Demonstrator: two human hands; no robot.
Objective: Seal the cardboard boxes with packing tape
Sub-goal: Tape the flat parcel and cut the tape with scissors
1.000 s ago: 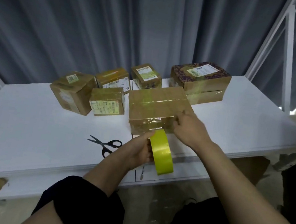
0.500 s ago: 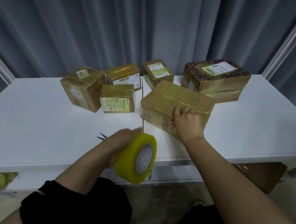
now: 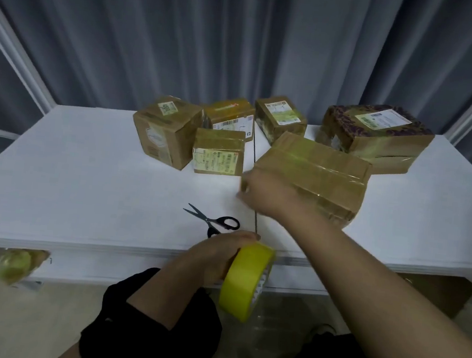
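The box I am taping (image 3: pixel 316 172) lies flat on the white table (image 3: pixel 85 178), turned askew, with glossy tape across its top. My right hand (image 3: pixel 268 195) is at its near left corner, too blurred for me to tell whether the fingers grip the cardboard or only press it. Nearer me than the box, at the table's front edge, my left hand (image 3: pixel 215 257) grips the yellow tape roll (image 3: pixel 246 281), fingers curled round it. Black-handled scissors (image 3: pixel 213 221) lie just left of that corner. Behind the box stand a patterned box (image 3: pixel 377 134), a green-labelled box (image 3: pixel 279 116), a barcode box (image 3: pixel 231 115), a small labelled box (image 3: pixel 218 151) and a cube box (image 3: pixel 164 131).
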